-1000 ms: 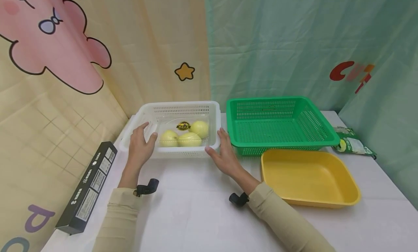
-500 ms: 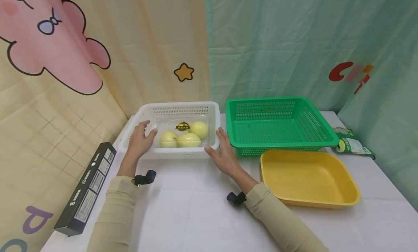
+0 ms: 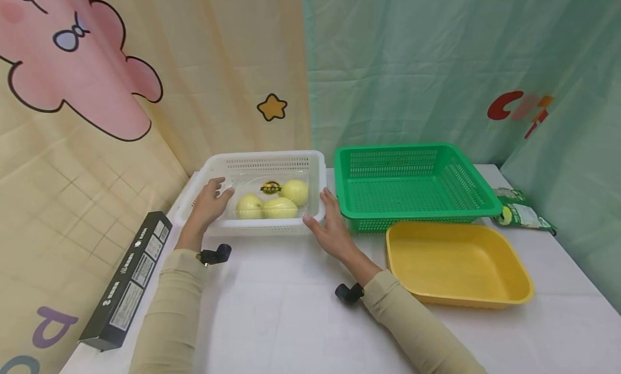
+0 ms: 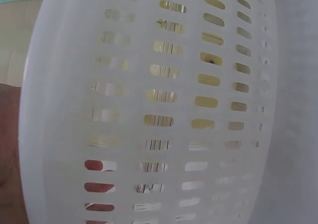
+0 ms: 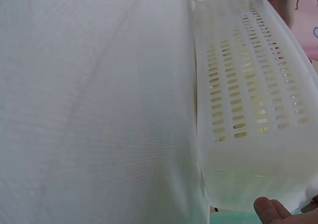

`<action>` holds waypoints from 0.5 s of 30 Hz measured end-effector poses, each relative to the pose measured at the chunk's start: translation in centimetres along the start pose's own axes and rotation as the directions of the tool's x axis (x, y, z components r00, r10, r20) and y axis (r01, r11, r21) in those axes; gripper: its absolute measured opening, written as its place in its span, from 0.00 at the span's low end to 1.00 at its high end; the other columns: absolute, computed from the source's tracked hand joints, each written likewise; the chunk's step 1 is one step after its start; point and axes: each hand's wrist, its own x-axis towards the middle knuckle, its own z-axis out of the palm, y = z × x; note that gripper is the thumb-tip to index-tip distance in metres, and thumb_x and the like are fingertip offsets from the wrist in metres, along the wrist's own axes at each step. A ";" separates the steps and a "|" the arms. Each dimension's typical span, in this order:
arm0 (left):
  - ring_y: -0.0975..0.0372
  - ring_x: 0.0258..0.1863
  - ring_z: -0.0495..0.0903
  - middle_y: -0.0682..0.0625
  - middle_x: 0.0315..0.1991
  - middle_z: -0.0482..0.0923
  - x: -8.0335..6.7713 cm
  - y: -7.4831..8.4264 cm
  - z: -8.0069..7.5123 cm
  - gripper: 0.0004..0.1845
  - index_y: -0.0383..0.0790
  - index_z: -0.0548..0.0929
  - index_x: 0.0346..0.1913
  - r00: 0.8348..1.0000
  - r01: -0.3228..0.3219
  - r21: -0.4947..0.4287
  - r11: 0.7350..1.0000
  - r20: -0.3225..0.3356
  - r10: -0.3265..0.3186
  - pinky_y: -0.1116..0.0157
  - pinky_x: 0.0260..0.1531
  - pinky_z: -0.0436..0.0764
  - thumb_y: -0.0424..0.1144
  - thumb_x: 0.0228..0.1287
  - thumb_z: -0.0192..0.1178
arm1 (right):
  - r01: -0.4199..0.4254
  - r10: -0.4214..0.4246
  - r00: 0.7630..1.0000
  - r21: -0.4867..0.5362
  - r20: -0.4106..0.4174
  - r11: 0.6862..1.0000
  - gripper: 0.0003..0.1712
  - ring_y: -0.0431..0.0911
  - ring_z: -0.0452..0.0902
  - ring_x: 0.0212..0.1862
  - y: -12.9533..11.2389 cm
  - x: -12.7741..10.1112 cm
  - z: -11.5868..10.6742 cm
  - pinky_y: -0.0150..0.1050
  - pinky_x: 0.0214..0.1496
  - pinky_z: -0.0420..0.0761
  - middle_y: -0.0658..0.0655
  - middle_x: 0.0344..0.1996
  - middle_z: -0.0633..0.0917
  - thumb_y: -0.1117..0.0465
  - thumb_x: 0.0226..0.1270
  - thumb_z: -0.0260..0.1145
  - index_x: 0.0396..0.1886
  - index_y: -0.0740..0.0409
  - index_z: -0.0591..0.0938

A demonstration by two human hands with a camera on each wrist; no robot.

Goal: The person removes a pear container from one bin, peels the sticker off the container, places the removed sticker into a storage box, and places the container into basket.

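Near the wall stands a white slotted basket (image 3: pixel 191 201). In it lies a clear plastic pack (image 3: pixel 247 181) with a black and gold label, showing three pale yellow-green fruits (image 3: pixel 280 207). My left hand (image 3: pixel 208 202) reaches over the basket's front-left rim, thumb and fingers apart beside the pack's left end; whether it touches the pack is hard to tell. In the left wrist view, reddish fingers show through the slots. My right hand (image 3: pixel 335 231) rests against the basket's front-right corner, thumb at the front and straight fingers along the right side. Its fingertips (image 5: pixel 263 204) show in the right wrist view.
A green slotted basket (image 3: pixel 351 221) stands right of the white one. In front of it sits a yellow tray (image 3: pixel 456 266). Green packets (image 3: pixel 526 215) lie at the far right. A long black box (image 3: pixel 127 279) lies along the table's left edge.
My left hand has shifted slightly farther into the white basket. The right hand stays at the corner. Baskets and fruits stay in place; the view shifts slightly.
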 end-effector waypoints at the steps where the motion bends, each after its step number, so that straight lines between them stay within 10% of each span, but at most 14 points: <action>1: 0.39 0.69 0.57 0.32 0.70 0.54 0.1 0.0 0.0 0.33 0.39 0.52 0.73 1.000 0.006 -0.007 1.000 0.008 -0.006 0.43 0.67 0.59 0.50 0.71 0.44 | 0.002 -0.002 1.000 -0.002 -0.001 1.000 0.44 0.54 0.45 0.76 0.0 0.0 0.0 0.56 0.73 0.56 0.55 0.76 0.47 0.46 0.66 0.60 0.74 0.58 0.52; 15: 0.40 0.71 0.53 0.31 0.72 0.50 1.9 -0.3 0.2 0.35 0.40 0.48 0.74 0.992 0.069 -0.072 0.995 0.112 -0.060 0.44 0.68 0.58 0.51 0.71 0.43 | 0.006 -0.006 1.000 -0.022 -0.003 1.000 0.44 0.53 0.46 0.76 0.3 0.0 0.1 0.54 0.73 0.57 0.53 0.75 0.49 0.44 0.66 0.59 0.74 0.56 0.52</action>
